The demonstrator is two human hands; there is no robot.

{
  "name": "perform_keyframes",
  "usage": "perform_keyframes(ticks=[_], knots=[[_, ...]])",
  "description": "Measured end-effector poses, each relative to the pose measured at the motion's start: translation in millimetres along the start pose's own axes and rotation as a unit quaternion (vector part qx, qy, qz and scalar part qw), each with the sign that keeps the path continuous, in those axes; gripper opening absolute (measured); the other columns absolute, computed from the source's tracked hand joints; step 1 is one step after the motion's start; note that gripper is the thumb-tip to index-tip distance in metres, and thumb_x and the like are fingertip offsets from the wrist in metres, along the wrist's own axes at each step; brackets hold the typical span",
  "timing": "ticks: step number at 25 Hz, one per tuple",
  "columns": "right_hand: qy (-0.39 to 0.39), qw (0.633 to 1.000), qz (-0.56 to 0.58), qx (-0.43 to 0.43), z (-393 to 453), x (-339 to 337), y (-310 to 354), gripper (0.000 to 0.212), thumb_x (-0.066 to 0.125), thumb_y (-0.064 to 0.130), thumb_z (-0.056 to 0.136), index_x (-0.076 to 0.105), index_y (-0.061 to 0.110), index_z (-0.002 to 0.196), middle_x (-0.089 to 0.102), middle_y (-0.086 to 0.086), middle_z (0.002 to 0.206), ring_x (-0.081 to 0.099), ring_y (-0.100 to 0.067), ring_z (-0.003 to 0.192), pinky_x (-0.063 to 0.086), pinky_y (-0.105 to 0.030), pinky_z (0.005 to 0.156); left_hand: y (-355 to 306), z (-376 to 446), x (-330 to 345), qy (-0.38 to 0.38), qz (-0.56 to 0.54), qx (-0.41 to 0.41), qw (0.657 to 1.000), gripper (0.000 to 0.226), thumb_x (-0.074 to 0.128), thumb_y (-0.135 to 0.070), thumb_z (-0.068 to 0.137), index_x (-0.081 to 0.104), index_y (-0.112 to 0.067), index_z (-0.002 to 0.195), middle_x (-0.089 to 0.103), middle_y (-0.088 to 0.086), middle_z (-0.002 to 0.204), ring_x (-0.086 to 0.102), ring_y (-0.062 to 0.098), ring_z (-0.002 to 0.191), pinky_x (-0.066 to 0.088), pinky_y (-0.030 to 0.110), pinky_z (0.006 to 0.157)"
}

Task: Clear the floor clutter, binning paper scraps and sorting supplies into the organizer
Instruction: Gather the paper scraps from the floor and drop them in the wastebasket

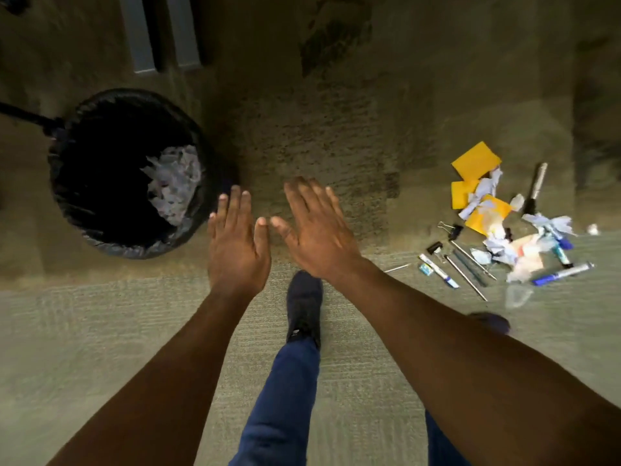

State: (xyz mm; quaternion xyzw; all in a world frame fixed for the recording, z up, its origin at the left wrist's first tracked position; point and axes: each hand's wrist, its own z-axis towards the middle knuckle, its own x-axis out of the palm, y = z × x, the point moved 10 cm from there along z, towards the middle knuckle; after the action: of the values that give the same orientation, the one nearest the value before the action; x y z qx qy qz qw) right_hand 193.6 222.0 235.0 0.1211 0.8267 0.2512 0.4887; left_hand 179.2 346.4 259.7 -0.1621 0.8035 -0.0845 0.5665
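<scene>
Both hands hover over the carpeted floor (319, 129), palms down and holding nothing. The left hand (235, 243) has its fingers straight and close together, its fingertips just beside the right edge of the bin (84, 210). The right hand (316, 230) is spread flat, its thumb tip nearly meeting the left thumb.

The round bin, lined with a black bag, stands at the left; crumpled paper scraps (176, 183) lie inside against its right wall. A wide strip of bare carpet separates the hands from the clutter pile (504, 227) at the right, where yellow sticky notes (475, 161), torn paper, binder clips (452, 230), pens (467, 275) and markers (561, 272) lie mixed together. The pens fan out along the pile's near left edge.

A dark shoe (304, 304) is planted on the carpet below the hands.
</scene>
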Motion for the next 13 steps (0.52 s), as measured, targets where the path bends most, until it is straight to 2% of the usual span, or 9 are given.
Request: perform_keyframes(ticks=[3, 8, 13], knots=[[0.007, 0.996, 0.029, 0.087, -57, -4, -88, 0.07, 0.013, 0.059, 0.097, 0.017, 0.016, 0.151, 0.01, -0.005, 0.161, 0.001, -0.02, 0.149, 0.0, -0.041, 0.121, -64, -24, 50, 0.059, 0.0, 0.029, 0.998, 0.059, 0.022, -0.04, 0.099, 0.026, -0.009, 0.149, 0.019, 0.007, 0.159, 0.009, 0.019, 0.148, 0.011, 0.042, 0.121], [0.006, 0.973, 0.083, 0.214, -172, -4, -214, 0.061, 0.026, 0.053, 0.098, 0.031, 0.015, 0.146, 0.025, -0.009, 0.157, 0.015, -0.025, 0.146, 0.008, -0.04, 0.119, -172, -60, 135, 0.179, 0.043, 0.078, 0.98, 0.052, 0.045, -0.025, 0.098, 0.036, -0.006, 0.145, 0.029, 0.011, 0.156, 0.021, 0.026, 0.146, 0.02, 0.04, 0.119], [0.015, 0.948, 0.133, 0.287, -266, -10, -304, 0.063, 0.022, 0.055, 0.098, 0.033, 0.015, 0.146, 0.028, -0.01, 0.156, 0.02, -0.026, 0.144, 0.011, -0.04, 0.118, -272, -85, 189, 0.243, 0.1, 0.108, 0.959, 0.047, 0.051, -0.024, 0.095, 0.047, -0.007, 0.138, 0.045, 0.013, 0.146, 0.041, 0.029, 0.135, 0.033, 0.038, 0.111]])
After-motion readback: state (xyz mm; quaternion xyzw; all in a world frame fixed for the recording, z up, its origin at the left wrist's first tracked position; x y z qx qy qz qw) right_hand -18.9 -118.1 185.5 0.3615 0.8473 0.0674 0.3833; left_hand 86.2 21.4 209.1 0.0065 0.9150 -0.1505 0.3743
